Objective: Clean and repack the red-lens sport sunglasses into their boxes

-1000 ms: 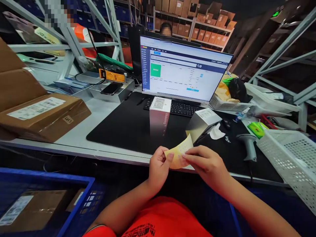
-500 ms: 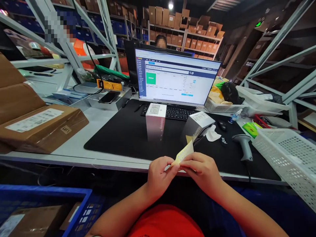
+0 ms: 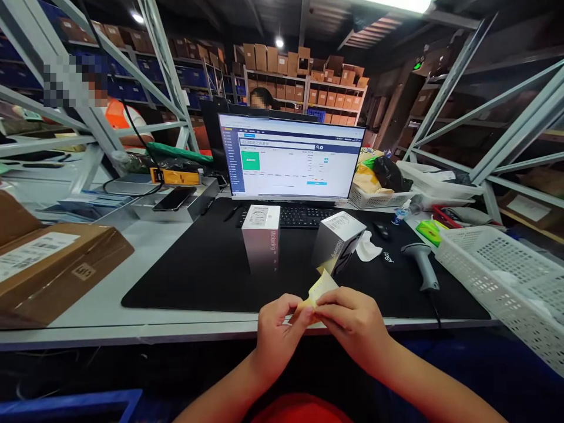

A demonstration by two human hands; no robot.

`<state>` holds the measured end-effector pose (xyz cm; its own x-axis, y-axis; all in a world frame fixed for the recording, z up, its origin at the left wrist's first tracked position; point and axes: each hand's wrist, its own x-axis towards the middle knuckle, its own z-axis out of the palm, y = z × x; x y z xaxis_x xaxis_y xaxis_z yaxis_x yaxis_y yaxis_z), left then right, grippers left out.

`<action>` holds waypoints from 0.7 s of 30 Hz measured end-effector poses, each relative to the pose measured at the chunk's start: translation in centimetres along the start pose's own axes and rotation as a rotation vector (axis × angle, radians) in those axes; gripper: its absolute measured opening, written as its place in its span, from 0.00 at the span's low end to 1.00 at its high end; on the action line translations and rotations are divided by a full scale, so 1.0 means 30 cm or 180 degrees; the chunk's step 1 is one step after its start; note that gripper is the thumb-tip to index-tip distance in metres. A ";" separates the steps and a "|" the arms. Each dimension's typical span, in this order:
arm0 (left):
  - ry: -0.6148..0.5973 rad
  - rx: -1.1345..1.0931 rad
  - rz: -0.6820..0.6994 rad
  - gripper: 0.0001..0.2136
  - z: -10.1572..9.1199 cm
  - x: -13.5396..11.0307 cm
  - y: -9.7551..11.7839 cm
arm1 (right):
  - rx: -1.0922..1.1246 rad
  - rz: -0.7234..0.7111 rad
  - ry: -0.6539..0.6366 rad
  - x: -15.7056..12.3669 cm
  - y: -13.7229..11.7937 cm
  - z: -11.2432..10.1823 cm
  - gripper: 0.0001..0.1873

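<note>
Both hands meet at the desk's front edge around a small yellowish paper slip. My left hand pinches its lower left corner with thumb and fingers closed. My right hand is curled over its right side, fingers pressed on the paper. Most of the slip is crumpled between the fingers; only its top sticks up. Just beyond, on the black desk mat, stand a white upright box and a tilted white box.
A monitor and keyboard sit behind the boxes. A barcode scanner and a white mesh basket are at the right. A brown carton lies at the left. Other people sit behind the shelves and monitor.
The camera has tilted up, so the desk and hands sit lower in view. The slip has been folded and crumpled smaller between both hands.
</note>
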<state>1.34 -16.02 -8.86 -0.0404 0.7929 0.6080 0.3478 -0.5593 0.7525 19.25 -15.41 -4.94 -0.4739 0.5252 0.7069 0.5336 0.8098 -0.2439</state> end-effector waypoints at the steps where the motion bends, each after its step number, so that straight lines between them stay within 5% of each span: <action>1: -0.0023 0.0024 0.0020 0.12 -0.001 0.003 -0.001 | -0.0012 -0.0001 -0.0006 0.001 0.002 0.001 0.06; 13: -0.0103 0.0025 0.0131 0.12 -0.009 0.016 -0.045 | 0.0015 0.0023 -0.0037 0.017 0.008 0.031 0.06; 21: -0.0157 -0.0281 -0.0410 0.11 0.006 0.016 -0.062 | -0.0059 0.0066 0.0043 0.012 0.024 0.044 0.06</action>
<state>0.85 -14.56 -10.01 -0.0325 0.8690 0.4937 0.2588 -0.4697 0.8440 18.54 -14.28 -5.74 -0.4532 0.5381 0.7107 0.5561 0.7937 -0.2463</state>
